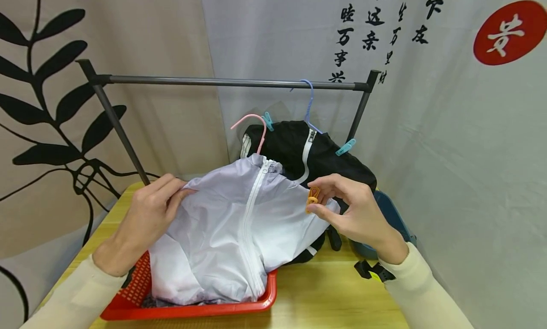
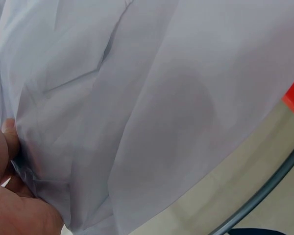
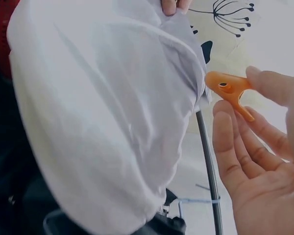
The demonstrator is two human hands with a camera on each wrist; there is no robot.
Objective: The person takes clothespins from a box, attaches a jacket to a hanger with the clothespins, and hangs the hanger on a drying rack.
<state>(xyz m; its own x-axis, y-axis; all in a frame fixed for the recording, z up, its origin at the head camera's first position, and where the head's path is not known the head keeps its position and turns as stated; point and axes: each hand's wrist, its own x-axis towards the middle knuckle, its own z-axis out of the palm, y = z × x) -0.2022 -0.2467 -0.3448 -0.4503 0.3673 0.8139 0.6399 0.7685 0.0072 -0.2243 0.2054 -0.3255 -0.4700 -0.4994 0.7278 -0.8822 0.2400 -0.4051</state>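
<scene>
A white-lavender zip jacket hangs over the red basket, with a pink hanger sticking up from its collar. My left hand pinches the jacket's shoulder on the left; in the left wrist view, that hand's fingers grip a fold of the cloth. At the other shoulder, my right hand holds an orange clothespin between thumb and fingertips. In the right wrist view, the clothespin is beside the jacket's edge, apart from the cloth.
Behind, a black jacket hangs by a blue hanger from the rack's bar, with teal clothespins on its shoulders. The red basket stands on the wooden table. A dark blue bin is at right.
</scene>
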